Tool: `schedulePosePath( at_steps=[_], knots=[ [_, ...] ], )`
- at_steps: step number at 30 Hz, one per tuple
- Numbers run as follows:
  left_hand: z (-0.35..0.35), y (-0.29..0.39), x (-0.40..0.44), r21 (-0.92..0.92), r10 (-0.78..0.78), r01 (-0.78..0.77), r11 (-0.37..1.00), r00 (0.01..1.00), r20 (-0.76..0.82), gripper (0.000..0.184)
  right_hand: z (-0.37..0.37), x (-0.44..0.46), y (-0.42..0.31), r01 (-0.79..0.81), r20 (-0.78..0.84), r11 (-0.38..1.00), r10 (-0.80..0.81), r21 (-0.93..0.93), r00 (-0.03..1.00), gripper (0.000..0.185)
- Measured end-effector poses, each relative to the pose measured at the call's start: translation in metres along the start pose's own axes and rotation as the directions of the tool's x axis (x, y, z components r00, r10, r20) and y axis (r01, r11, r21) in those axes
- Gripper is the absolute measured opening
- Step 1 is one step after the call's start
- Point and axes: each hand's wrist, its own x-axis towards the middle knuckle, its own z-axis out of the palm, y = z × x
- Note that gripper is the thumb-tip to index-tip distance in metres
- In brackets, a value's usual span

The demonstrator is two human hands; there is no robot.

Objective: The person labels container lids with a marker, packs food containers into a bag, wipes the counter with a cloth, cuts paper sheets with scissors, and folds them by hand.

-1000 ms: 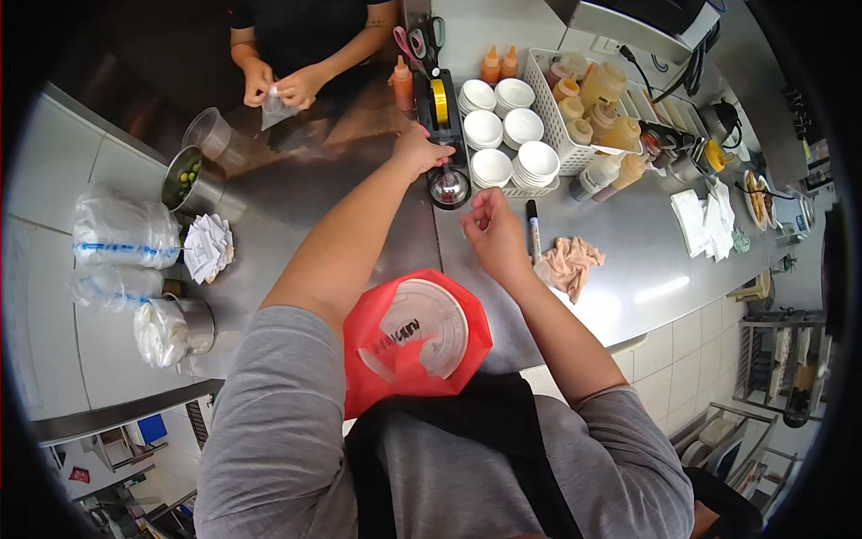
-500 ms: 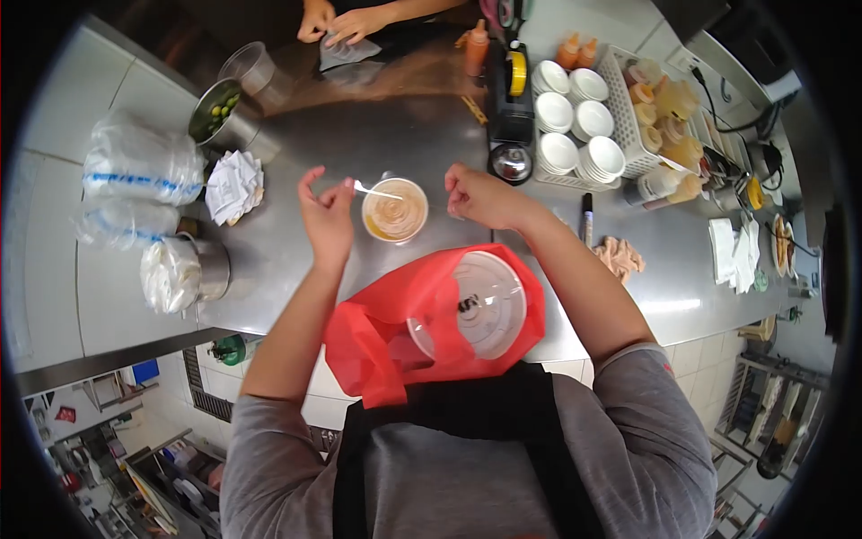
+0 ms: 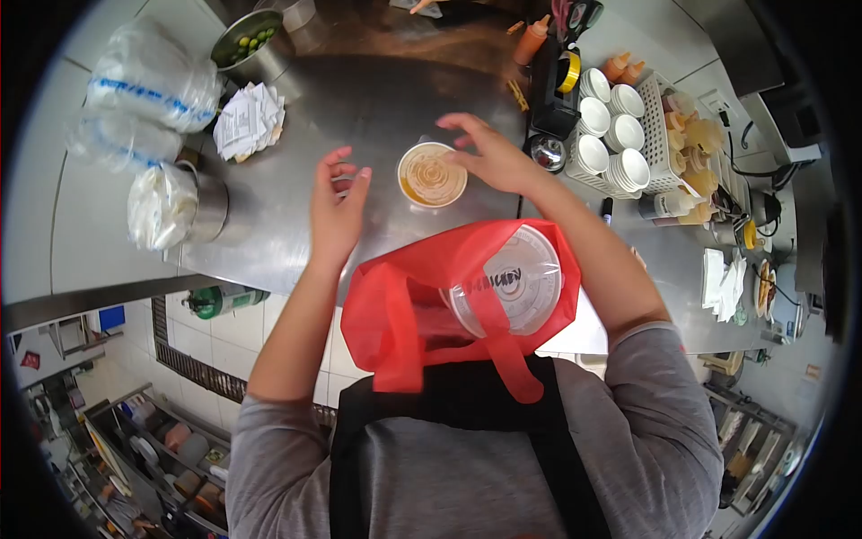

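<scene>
Head view: cup [image 3: 433,175] on the counter [image 3: 368,99], filled but uncovered and outside the red bag [image 3: 386,296]; lidded tub [image 3: 534,259] already inside, handles untied. Left hand [image 3: 339,196] open, empty, near the cup; right hand [image 3: 482,151] loosely open by its rim, contact impossible to tell.

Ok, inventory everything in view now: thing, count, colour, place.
filled cup: 1, white with brownish contents, between hands
bag: 1, red, near counter edge
lidded container: 1, whitish, inside bag
paper slips: one pile, white, left
metal pot: 1, silver, far left
green fruit: several, green, in pot
plastic packs: 2, clear and blue, left
tape dispenser: 1, black, right
dish stacks: 6, white, right
basket: 1, white, far right
tank: 1, green, below counter
background clutter: too small to count
sleeves: 2, grey, lower frame
left hand: 1, bare, left of cup
right hand: 1, bare, at cup's right
</scene>
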Motion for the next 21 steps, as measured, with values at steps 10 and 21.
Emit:
schedulePosePath(
  at_steps=[10,21],
  knots=[
    [-0.046,0.090,-0.142,0.570,-0.065,-0.503,0.649,0.710,0.701,0.032,0.010,0.013,-0.069,0.280,0.442,0.774,0.000,-0.568,0.897,0.085],
    [-0.076,0.035,-0.145,-0.854,-0.171,0.495,0.158,0.866,0.470,0.026,-0.043,-0.095,-0.224,0.380,0.381,0.883,-0.263,-0.276,0.886,0.081]
  ],
)
